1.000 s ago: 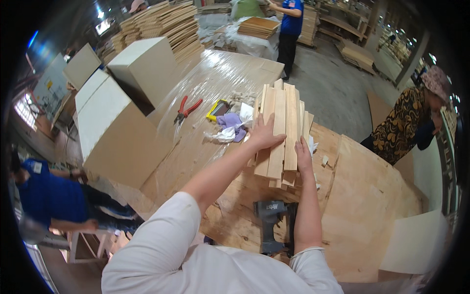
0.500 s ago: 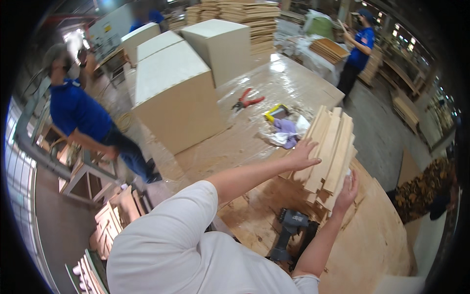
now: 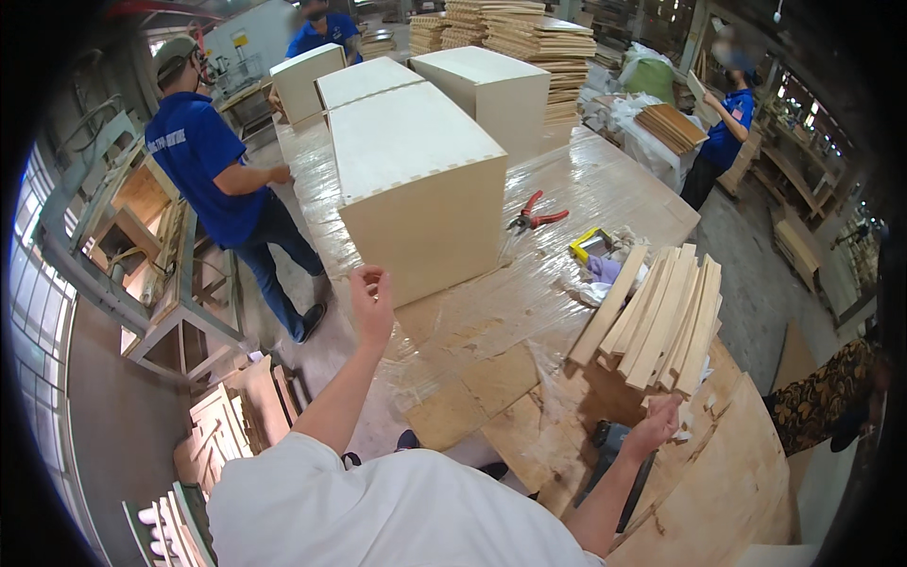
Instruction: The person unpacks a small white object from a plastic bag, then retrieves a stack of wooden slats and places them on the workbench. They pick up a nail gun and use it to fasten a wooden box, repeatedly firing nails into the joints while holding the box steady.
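My left hand is raised by the near left corner of a large pale wooden box, its fingers loosely bent and apart, nothing visible in them. My right hand is closed beside the near ends of a loose pile of wooden strips; whatever it may hold is hidden. One strip lies slightly apart on the pile's left. Partly covered by my right forearm, a dark nail gun rests on the wooden tabletop.
Red-handled pliers and a yellow-edged tool with crumpled cloth lie on the plastic-covered table. More pale boxes stand behind. People in blue shirts stand left, at the back and right.
My left hand has left the wooden strips and moved left toward the large box. The strips now lie fanned out, and my right hand has come down to their near ends.
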Demonstrator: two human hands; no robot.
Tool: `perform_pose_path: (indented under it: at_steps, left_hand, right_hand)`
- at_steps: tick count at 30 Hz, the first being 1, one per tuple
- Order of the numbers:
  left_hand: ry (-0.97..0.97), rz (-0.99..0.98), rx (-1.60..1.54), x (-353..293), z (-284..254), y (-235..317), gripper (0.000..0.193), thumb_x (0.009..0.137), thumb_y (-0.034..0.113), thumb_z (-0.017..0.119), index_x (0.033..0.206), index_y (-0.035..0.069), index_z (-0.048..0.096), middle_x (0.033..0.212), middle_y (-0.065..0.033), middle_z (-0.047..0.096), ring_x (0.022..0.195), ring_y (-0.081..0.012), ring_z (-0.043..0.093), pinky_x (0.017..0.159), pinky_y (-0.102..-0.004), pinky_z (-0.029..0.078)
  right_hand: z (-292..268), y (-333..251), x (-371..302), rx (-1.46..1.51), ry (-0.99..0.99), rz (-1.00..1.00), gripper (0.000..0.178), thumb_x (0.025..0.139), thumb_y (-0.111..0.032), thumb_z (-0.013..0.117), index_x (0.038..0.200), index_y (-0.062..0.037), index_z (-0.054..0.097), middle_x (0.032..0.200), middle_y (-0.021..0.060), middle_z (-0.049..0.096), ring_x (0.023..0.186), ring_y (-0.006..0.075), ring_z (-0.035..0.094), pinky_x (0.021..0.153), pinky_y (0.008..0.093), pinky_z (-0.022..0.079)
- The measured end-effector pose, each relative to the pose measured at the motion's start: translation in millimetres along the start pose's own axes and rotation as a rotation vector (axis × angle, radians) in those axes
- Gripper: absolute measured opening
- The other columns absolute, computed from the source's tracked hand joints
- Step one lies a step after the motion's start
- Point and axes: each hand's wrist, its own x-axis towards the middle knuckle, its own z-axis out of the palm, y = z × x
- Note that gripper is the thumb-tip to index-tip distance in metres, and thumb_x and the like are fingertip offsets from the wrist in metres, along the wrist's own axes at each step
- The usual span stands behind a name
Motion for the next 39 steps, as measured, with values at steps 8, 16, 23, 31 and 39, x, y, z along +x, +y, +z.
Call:
perform_pose_path:
  at_steps: [8, 16, 23, 31, 39]
  left_hand:
    - [-0.348, 0.002, 0.363, 76, -64, -75, 0.066, 0.077, 0.039, 0.070, 0.118, -0.007, 0.046, 0.114, -0.0221, 0.052, 0.108, -0.0316, 0.048, 0.094, -0.0393, 0.036]
    - [-0.492, 0.117, 0.156, 81, -37, -67, 0.036, 0.085, 0.026, 0.066, 0.112, 0.004, 0.061, 0.129, -0.0193, 0.045, 0.114, -0.0321, 0.049, 0.089, -0.0381, 0.044]
    - [-0.381, 0.297, 0.329, 16, -19, -34, 0.034, 0.087, 0.029, 0.062, 0.112, 0.007, 0.064, 0.145, -0.0220, 0.027, 0.135, -0.0309, 0.028, 0.098, -0.0343, 0.038]
    - [-0.458, 0.250, 0.263, -69, -74, 28, 0.022, 0.082, 0.013, 0.066, 0.101, 0.002, 0.066, 0.130, -0.0206, 0.047, 0.119, -0.0315, 0.047, 0.090, -0.0345, 0.042]
    - [-0.644, 0.322, 0.273, -129, -164, 60, 0.019, 0.076, 0.003, 0.068, 0.094, 0.003, 0.066, 0.090, -0.0116, 0.067, 0.085, -0.0286, 0.064, 0.076, -0.0346, 0.047]
  right_hand:
    - [17, -41, -89, -0.118, 0.169, 0.121, 0.030, 0.096, -0.012, 0.040, 0.125, -0.0037, 0.039, 0.067, -0.0022, 0.039, 0.054, 0.0035, 0.032, 0.045, 0.0196, 0.029]
    - [-49, -100, -147, -0.446, 0.268, 0.066, 0.018, 0.093, -0.012, 0.052, 0.103, 0.0003, 0.059, 0.081, 0.0074, 0.064, 0.068, 0.0087, 0.057, 0.059, 0.0206, 0.047]
    - [-96, -80, -154, -0.692, 0.154, 0.125, 0.029, 0.085, -0.015, 0.061, 0.110, -0.0012, 0.057, 0.092, 0.0103, 0.064, 0.084, 0.0187, 0.062, 0.073, 0.0304, 0.051]
    - [-95, -32, -119, -1.380, -0.383, 0.341, 0.084, 0.075, -0.027, 0.067, 0.142, -0.0105, 0.019, 0.110, 0.0193, 0.058, 0.098, 0.0370, 0.058, 0.081, 0.0430, 0.048]
    - [-93, 0, -111, -1.530, -0.567, 0.558, 0.092, 0.072, -0.016, 0.061, 0.145, -0.0076, 0.006, 0.101, 0.0232, 0.060, 0.093, 0.0368, 0.059, 0.078, 0.0428, 0.048]
